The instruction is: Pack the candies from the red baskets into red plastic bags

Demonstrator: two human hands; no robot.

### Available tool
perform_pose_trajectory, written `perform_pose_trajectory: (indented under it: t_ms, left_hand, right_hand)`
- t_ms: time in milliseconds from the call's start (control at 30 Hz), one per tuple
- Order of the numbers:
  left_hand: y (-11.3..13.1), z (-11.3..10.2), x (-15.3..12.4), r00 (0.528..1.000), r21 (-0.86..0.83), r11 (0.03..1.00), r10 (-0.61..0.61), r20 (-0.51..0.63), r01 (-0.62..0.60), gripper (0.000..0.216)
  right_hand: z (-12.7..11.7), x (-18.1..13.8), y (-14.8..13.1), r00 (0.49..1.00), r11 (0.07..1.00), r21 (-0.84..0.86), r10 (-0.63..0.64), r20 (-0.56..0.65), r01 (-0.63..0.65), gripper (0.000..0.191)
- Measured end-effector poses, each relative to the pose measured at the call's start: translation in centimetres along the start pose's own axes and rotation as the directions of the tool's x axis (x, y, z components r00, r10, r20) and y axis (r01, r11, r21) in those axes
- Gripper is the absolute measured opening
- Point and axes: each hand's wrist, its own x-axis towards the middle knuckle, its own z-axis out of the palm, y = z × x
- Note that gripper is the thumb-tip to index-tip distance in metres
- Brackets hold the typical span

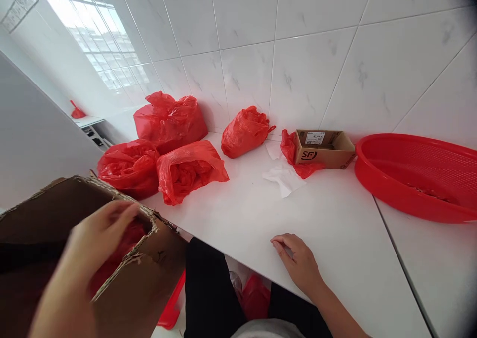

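On the left, my left hand (pixel 106 228) is over the opening of a large cardboard box (pixel 164 258) with torn, ragged edges. Its fingers bend together near the rim, slightly blurred, and I cannot make out whether anything is between them. Red plastic (pixel 130 238) shows inside the box just under this hand. My right hand (pixel 296 261) rests near the front edge of the white table (pixel 238 213). Its fingers are loosely curled, thumb close to the index finger, and I see nothing in them.
Red plastic bags (pixel 169 122) stand in a group at the back left, with another bag (pixel 246 134) near the tiled wall. White tissue (pixel 285 179) lies before a small open carton (pixel 324 154). At right sits a red perforated basin (pixel 410 189) with small bits inside.
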Motion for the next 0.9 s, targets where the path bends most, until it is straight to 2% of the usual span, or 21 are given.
perform_pose_trajectory:
  t_ms: [67,133,233,300,400,567,633,767,900]
  left_hand:
    - [0.8,4.9,2.9,0.983,0.095,0.995,-0.003,0.181,-0.015,0.024]
    - [2.0,10.3,5.6,0.956,0.135,0.99,0.01,0.295,-0.052,0.022]
    - [3.4,17.2,8.8,0.95,0.22,0.975,-0.037,0.311,-0.034,0.038]
    - [3.7,19.8,10.2,0.954,0.267,0.964,-0.065,0.292,-0.015,0.041]
    - [3.2,20.6,11.8,0.964,0.308,0.951,-0.068,0.259,-0.016,0.04]
    - [1.7,18.4,13.0,0.976,0.328,0.94,0.02,0.218,-0.093,0.037]
    - [1.2,18.2,12.8,0.974,0.337,0.934,0.041,0.223,-0.116,0.037]
    - [0.1,19.4,12.3,0.982,0.353,0.934,-0.014,0.19,-0.056,0.044]
    - [-1.0,20.2,12.7,0.98,0.285,0.959,-0.067,0.186,0.012,0.039]
  right_hand:
    - [0.0,0.0,0.0,1.0,1.0,0.004,-0.001,-0.009,0.001,0.029]
    - [0.0,0.0,0.1,1.0,1.0,0.002,-0.011,-0.012,0.011,0.03]
    - [0.1,-0.1,0.2,0.999,0.999,-0.014,-0.042,-0.019,0.042,0.03]
    - [0.2,-0.2,0.4,0.998,0.998,-0.026,-0.056,-0.025,0.055,0.029]
    - [0.2,-0.2,0.5,0.997,0.998,-0.027,-0.066,-0.031,0.065,0.029]
    - [0.3,0.0,0.3,0.998,0.998,-0.033,-0.058,-0.007,0.058,0.03]
    - [0.3,0.1,0.2,0.998,0.997,-0.053,-0.061,0.006,0.061,0.03]
    - [0.4,0.2,0.3,0.997,0.995,-0.074,-0.07,0.014,0.071,0.03]
    - [0.6,0.0,0.6,0.997,0.994,-0.083,-0.07,-0.014,0.069,0.028]
